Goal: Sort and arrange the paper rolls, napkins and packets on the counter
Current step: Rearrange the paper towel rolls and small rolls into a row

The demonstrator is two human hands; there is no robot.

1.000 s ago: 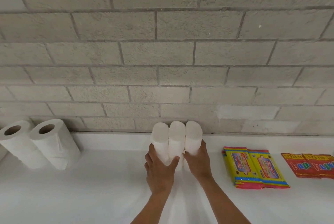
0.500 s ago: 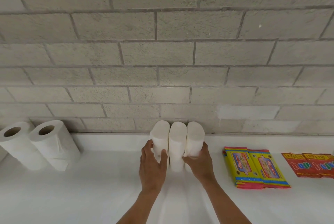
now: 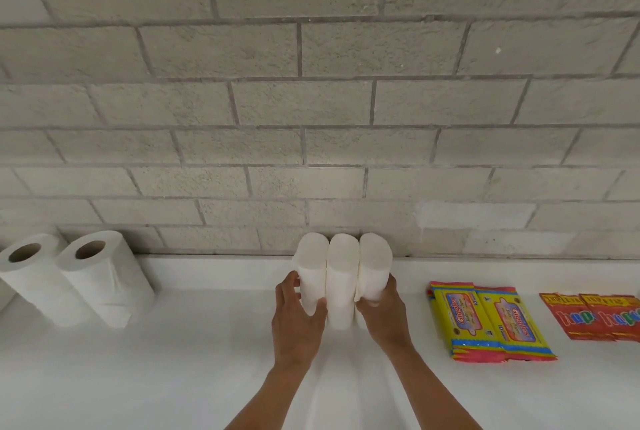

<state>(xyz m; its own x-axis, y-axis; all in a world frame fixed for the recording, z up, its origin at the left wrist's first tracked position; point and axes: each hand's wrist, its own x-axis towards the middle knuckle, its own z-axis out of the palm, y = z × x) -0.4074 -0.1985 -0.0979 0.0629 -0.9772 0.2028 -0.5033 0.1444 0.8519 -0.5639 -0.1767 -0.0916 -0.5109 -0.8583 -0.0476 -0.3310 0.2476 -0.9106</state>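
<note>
Head view: both hands' fingers grasp napkin stacks (image 3: 343,277); yellow packets (image 3: 485,320) read "Giggles".

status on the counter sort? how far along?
Looks mostly done: two white paper rolls stand left, yellow packets and red packets lie paired right. In hand: left hand and right hand squeeze three upright white napkin stacks together. Left: release.

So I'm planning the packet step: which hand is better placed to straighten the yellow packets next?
Probably the right hand: it grips the rightmost napkin stack, nearest the yellow packets; the left hand would have to cross over.
</note>
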